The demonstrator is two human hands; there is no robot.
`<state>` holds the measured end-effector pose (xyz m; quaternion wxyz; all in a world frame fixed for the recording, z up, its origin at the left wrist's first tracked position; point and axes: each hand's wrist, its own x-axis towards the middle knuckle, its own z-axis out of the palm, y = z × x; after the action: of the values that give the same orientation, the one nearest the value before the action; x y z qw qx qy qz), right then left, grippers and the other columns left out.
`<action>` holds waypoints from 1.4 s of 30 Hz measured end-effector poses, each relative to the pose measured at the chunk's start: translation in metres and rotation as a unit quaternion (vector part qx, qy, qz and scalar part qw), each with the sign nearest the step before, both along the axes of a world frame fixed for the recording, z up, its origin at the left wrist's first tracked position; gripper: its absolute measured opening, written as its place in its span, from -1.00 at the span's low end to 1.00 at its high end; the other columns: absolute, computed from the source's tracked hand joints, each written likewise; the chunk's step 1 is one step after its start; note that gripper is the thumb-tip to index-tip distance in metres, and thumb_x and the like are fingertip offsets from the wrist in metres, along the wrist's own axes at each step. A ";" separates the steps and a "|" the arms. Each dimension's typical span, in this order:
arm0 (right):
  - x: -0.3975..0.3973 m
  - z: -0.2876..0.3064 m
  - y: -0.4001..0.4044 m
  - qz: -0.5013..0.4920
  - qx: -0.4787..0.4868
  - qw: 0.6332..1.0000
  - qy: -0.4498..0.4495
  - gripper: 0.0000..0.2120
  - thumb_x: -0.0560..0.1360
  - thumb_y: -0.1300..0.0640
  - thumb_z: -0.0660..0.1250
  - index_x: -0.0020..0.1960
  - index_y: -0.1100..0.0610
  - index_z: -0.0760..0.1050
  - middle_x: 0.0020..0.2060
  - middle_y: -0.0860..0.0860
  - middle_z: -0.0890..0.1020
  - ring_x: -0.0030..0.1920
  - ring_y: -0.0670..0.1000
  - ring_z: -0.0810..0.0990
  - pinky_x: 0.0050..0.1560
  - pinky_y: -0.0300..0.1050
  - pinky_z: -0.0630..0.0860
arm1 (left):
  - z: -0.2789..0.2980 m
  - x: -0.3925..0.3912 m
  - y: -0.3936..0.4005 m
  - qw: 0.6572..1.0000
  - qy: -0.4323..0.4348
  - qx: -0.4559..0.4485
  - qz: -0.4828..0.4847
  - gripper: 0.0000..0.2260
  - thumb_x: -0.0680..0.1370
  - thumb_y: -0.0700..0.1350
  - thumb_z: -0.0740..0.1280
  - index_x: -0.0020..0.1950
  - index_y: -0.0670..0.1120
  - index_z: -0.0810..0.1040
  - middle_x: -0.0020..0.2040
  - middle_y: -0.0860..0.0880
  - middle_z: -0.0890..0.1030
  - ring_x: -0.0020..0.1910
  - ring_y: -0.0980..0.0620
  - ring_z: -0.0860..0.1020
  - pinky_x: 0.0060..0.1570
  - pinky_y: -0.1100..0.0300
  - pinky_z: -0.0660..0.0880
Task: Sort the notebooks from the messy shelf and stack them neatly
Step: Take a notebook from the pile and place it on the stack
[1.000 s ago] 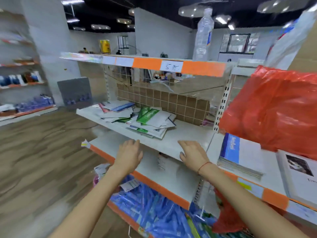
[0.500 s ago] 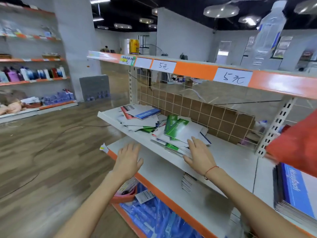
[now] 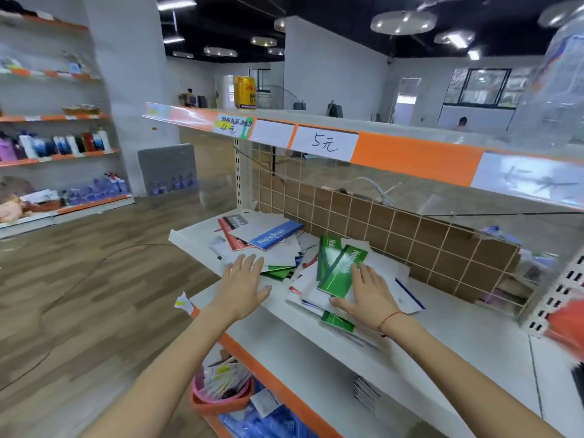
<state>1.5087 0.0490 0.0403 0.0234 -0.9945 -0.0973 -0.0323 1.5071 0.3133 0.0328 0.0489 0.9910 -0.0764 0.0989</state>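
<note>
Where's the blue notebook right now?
In the head view, the blue notebook lies atop the left pile on the white shelf, by the wire grid, behind the left hand.

A shop — price labels [image 3: 324, 143] (5元) on shelving [image 3: 417, 153].

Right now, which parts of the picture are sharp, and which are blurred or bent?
Head view: the green notebook and both hands are fairly sharp; the right edge smears, where a red shape and the far price label blur; the wide lens curves the orange shelf edge; ceiling lamps glare.
</note>
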 end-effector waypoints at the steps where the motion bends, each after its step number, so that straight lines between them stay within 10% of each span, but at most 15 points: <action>1: 0.004 -0.001 0.003 -0.008 -0.001 1.000 0.001 -0.12 0.49 -0.36 0.07 0.54 0.19 -0.12 0.52 0.15 -0.02 0.51 0.13 -0.04 0.50 0.05 -0.04 | 0.000 0.014 0.002 1.000 -0.006 0.003 -0.007 -0.45 0.59 0.11 0.15 0.51 -0.10 0.15 0.51 -0.10 0.19 0.49 -0.12 0.11 0.43 -0.05 0.13; 10: 0.027 -0.015 0.021 -0.112 -0.023 0.990 0.086 -0.06 0.42 -0.47 -0.08 0.54 0.14 -0.17 0.52 0.19 -0.01 0.51 0.15 -0.02 0.49 0.07 -0.02 | -0.007 0.131 0.019 0.997 0.014 0.049 -0.063 -0.56 0.58 0.06 0.12 0.38 -0.14 0.29 0.38 -0.14 0.35 0.37 -0.11 0.28 0.31 0.03 0.27; 15: 0.027 -0.015 0.024 -0.126 -0.053 0.989 0.064 0.26 0.01 -0.56 -0.46 0.54 0.12 -0.13 0.49 0.11 0.14 0.47 0.10 0.13 0.45 -0.03 0.14 | -0.013 0.172 0.023 0.993 0.031 0.077 -0.083 -0.54 0.61 0.10 0.09 0.41 -0.14 0.25 0.32 -0.13 0.40 0.30 -0.09 0.34 0.26 0.06 0.30; 29: 0.028 -0.008 0.039 -0.145 -0.079 0.985 0.048 -0.09 0.37 -0.50 -0.12 0.49 0.11 0.09 0.36 0.09 0.36 0.32 0.07 0.33 0.29 -0.09 0.35 | -0.008 0.179 0.061 0.976 0.070 0.160 -0.134 -0.47 0.57 -0.20 0.09 0.54 0.00 0.08 0.35 -0.19 0.30 0.28 -0.15 0.37 0.29 -0.02 0.25; 37: 0.023 -0.009 0.041 -0.154 -0.077 0.984 0.047 -0.05 0.33 -0.51 -0.18 0.51 0.11 0.07 0.41 0.10 0.30 0.38 0.09 0.28 0.35 -0.07 0.30 | 0.001 0.183 0.063 0.988 0.097 0.111 -0.037 -0.44 0.61 0.24 -0.04 0.25 -0.14 0.50 0.26 -0.14 0.47 0.28 -0.11 0.35 0.27 0.00 0.27; 42: 0.021 -0.009 0.038 -0.148 -0.080 0.984 0.056 0.24 0.04 -0.58 -0.44 0.51 0.10 0.08 0.37 0.10 0.34 0.34 0.09 0.33 0.29 -0.06 0.37 | -0.005 0.178 0.042 0.990 0.114 0.085 0.007 -0.29 0.45 0.45 0.03 0.30 -0.08 0.36 0.22 -0.14 0.51 0.23 -0.15 0.40 0.16 -0.08 0.35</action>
<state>1.5297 0.0865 0.0315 -0.0559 -0.9968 0.0501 0.0278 1.6852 0.3548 0.0277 -0.0281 0.9968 -0.0712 -0.0213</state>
